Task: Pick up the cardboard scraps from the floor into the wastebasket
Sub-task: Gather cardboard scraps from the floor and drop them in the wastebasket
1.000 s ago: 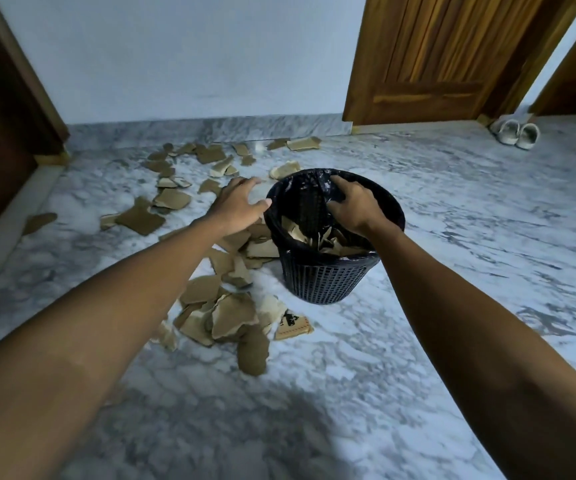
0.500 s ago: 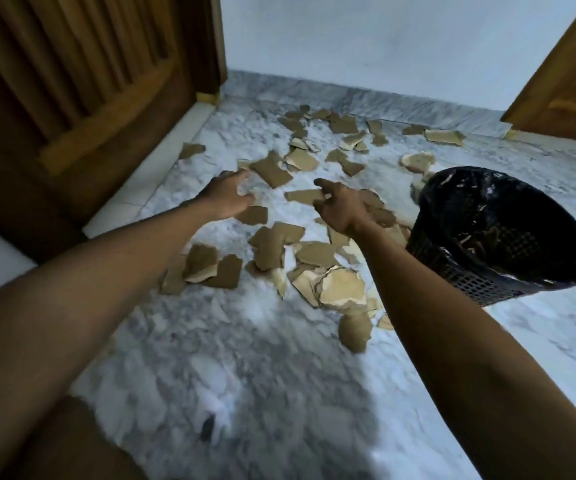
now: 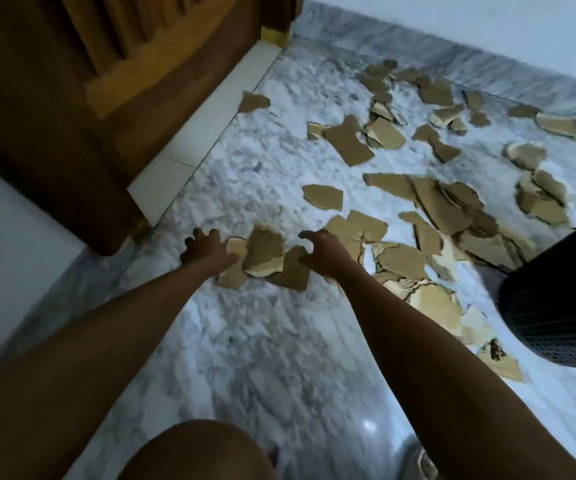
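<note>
Several brown cardboard scraps lie scattered over the marble floor (image 3: pixel 245 174). A small cluster of scraps (image 3: pixel 265 254) sits close in front of me. My left hand (image 3: pixel 207 249) is spread open at the cluster's left edge, touching it. My right hand (image 3: pixel 321 252) hovers with curled, parted fingers at the cluster's right edge, holding nothing. The black mesh wastebasket (image 3: pixel 556 306) stands at the right edge of the view, only its side showing. More scraps (image 3: pixel 428 206) lie between the hands and the basket.
A dark wooden door (image 3: pixel 89 81) with a pale threshold strip (image 3: pixel 203 133) stands at the left. A white wall with a marble skirting (image 3: pixel 452 64) runs along the back. My knee (image 3: pixel 196 452) shows at the bottom.
Both hands left the wastebasket and dropped to the floor on the left. The view swung left and down, so the basket slid to the right edge. The hands now flank a scrap cluster.
</note>
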